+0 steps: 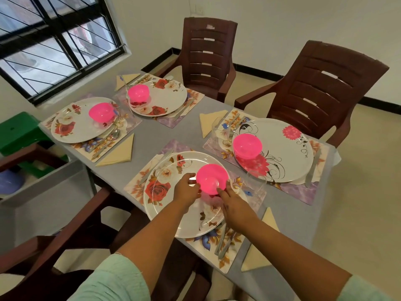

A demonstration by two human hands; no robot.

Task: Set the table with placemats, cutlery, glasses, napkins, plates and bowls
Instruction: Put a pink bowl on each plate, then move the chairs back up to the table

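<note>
A pink bowl (212, 178) rests on the nearest floral plate (165, 190), which lies on a floral placemat (138, 183). My left hand (188, 190) grips the bowl's left side and my right hand (235, 206) touches its right side. A clear glass (256, 183) stands just right of the bowl. Cutlery (223, 242) lies on the mat near the table edge, beside a folded cream napkin (260, 250). Three other settings each carry a plate with a pink bowl: far left (101, 112), far middle (138, 92), right (247, 145).
The grey table (186, 135) has two brown plastic chairs behind it, one at the back (208, 53) and one at the right (321, 88). A brown chair (71, 224) sits near my left. A green stool (19, 133) and a grey bin (54, 192) stand left.
</note>
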